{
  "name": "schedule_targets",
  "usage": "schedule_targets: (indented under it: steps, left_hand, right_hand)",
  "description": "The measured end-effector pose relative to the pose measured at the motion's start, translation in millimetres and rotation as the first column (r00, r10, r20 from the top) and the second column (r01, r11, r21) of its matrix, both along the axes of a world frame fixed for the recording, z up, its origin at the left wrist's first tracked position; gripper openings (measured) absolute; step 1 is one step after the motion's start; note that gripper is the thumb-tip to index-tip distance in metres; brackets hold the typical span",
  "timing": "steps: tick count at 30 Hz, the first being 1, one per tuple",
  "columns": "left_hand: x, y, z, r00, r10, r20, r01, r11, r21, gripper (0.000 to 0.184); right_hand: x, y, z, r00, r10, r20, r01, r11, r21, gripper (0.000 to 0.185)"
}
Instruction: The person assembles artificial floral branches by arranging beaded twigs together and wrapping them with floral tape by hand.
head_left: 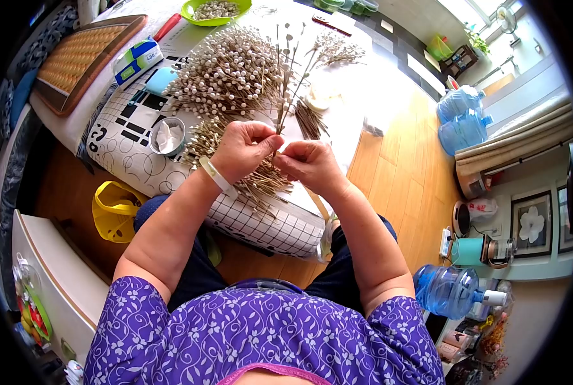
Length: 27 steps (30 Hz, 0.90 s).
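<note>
Over the near edge of the bed, my left hand [243, 151] pinches an upright dark brown twig stem [281, 114], which has small buds or beads at its top. Close beside it, my right hand [313, 165] is closed too, its fingertips meeting the lower end of the same stem. What else those fingers may hold is too small to make out. Behind my hands spreads a big heap of white-beaded stems [228, 74], with more stem ends below my wrists. To the right lies a short bundle of brown sticks [310, 120].
A white cup [167, 136] with tissue stands left of the heap, near a tissue pack [137, 61]. At the back is a green bowl [214, 19] of white beads. A yellow bag [114, 212] sits lower left; water jugs [450, 292] stand at right.
</note>
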<state>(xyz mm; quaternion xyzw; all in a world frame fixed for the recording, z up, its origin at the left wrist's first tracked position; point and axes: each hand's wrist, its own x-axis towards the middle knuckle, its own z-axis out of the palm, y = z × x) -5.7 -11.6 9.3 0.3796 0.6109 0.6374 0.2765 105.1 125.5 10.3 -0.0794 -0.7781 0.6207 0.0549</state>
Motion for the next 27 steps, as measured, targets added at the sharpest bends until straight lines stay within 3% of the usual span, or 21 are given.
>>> schedule_targets:
  steps: [3, 5, 8, 12, 14, 16, 20, 22, 27]
  left_hand:
    - [0.7, -1.0, 4.3, 1.0, 0.018, -0.013, -0.018, 1.0, -0.025, 0.011]
    - [2.6, 1.1, 3.1, 1.0, 0.012, 0.014, -0.012, 1.0, -0.02, 0.011]
    - [2.3, 5.1, -2.6, 0.998, 0.012, 0.062, -0.017, 0.997, 0.079, 0.011]
    - [0.1, 2.2, -1.9, 0.993, -0.006, 0.121, -0.002, 0.998, 0.063, 0.011]
    - [-1.1, 0.6, -0.7, 0.991, -0.018, 0.132, 0.012, 0.999, 0.043, 0.011]
    - [-2.2, -0.5, -0.9, 0.999, -0.042, 0.03, 0.042, 0.999, -0.015, 0.013]
    - [-0.7, -0.4, -1.4, 0.999, -0.046, 0.021, 0.047, 0.997, -0.064, 0.015]
    - [5.1, 2.8, -1.3, 0.97, -0.094, 0.225, 0.066, 0.99, 0.128, 0.018]
    - [2.5, 2.8, -7.0, 0.995, -0.066, 0.081, 0.06, 0.995, 0.074, 0.017]
  right_hand:
    - [-0.6, -4.4, 0.3, 0.997, -0.024, -0.078, 0.023, 1.0, -0.012, 0.012]
    - [0.8, -3.6, 7.2, 0.998, -0.008, -0.066, 0.02, 0.983, 0.181, 0.013]
    - [-1.2, -2.2, 4.8, 0.994, -0.014, -0.107, 0.043, 0.96, 0.276, 0.012]
    - [-3.5, -0.5, -0.4, 0.996, -0.009, -0.094, 0.025, 0.985, 0.173, 0.013]
    - [-0.7, -2.7, 4.7, 0.999, 0.027, -0.018, -0.028, 0.998, -0.055, 0.014]
    - [-2.1, -3.1, 2.0, 0.999, 0.045, -0.031, -0.046, 0.998, -0.036, 0.014]
    - [-1.7, -3.5, -3.5, 0.992, 0.081, -0.092, -0.082, 0.997, 0.001, 0.014]
    - [-1.8, -2.1, -2.4, 0.992, 0.064, -0.113, -0.056, 0.996, 0.069, 0.014]
    - [-0.9, -3.1, -1.4, 0.993, 0.013, -0.119, 0.005, 0.989, 0.148, 0.013]
